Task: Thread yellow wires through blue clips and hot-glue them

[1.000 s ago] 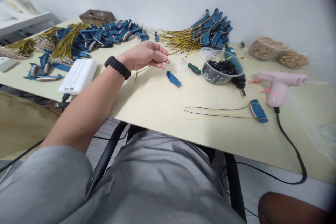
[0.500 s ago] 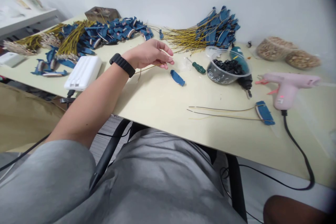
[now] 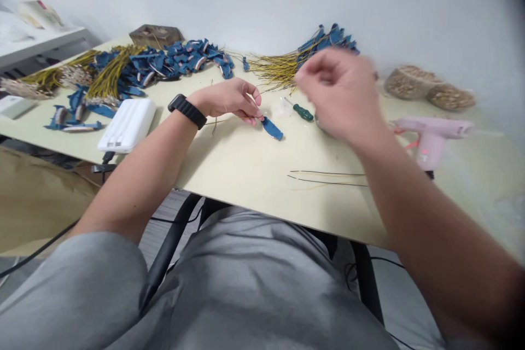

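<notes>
My left hand (image 3: 238, 101), with a black watch on its wrist, is closed at the fingertips around a thin yellowish wire (image 3: 217, 121). Its fingertips are right at the upper end of a small blue piece (image 3: 272, 129) lying on the table; whether they grip that piece too, I cannot tell. Raised over the right part of the table is my right hand (image 3: 342, 93), smeared by motion with its fingers curled. It hides the tub of black parts. Below it, two pairs of thin wires (image 3: 324, 177) stretch out, their right ends behind my forearm.
At back left lies a heap of blue pieces (image 3: 176, 60) beside bundled yellow wires (image 3: 109, 76). A white power bank (image 3: 128, 124) is near my left forearm. A green screwdriver (image 3: 303, 112), a pink glue gun (image 3: 435, 134) and bags of tan bits (image 3: 412, 83) are to the right.
My right hand has come into view from the right, over the tub. My left fingertips have moved down to the blue piece. The view has shifted slightly.
</notes>
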Motion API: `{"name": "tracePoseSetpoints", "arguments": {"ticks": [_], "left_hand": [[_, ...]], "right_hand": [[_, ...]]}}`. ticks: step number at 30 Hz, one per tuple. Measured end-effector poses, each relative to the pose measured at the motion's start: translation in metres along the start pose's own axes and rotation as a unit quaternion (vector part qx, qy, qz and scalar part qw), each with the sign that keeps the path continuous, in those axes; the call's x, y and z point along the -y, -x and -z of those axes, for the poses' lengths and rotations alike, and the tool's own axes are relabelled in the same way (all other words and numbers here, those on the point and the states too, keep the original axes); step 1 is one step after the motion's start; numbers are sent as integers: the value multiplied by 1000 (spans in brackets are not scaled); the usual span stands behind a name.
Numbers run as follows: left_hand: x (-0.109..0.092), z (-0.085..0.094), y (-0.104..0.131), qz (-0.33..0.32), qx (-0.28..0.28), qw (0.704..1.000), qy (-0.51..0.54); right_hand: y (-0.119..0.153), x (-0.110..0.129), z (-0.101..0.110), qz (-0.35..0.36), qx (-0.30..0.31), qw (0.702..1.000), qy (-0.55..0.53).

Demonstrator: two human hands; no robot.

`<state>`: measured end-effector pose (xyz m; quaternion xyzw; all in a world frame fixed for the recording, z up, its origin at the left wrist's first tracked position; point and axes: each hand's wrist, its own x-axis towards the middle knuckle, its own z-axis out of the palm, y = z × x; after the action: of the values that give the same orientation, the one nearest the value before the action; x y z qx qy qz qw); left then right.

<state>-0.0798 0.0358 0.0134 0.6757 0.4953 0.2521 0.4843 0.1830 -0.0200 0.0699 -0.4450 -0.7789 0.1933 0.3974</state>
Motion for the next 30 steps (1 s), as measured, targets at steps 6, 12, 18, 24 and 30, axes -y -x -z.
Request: {"name": "tracePoseSetpoints", "arguments": {"ticks": [6,12,18,24,30], "left_hand": [[0,-5,-1,-54,42,997,-32],[-1,-13,-1,-76,54,995,-38],[-3,-13,0,-79,69,993,-48],[-11,-2,6,-66,41,995,-70],[-7,-5,3,-97,-47,956,-272]], "right_hand": [[0,-39,-39,-18,81,995,48],[7,-55,-42,-66,130,989,-16],[5,-65,-51,-101,151,980,-82],[5,-64,-53,-110,110,984,-90],[3,-68,-59,-111,88,989,-50]]}}
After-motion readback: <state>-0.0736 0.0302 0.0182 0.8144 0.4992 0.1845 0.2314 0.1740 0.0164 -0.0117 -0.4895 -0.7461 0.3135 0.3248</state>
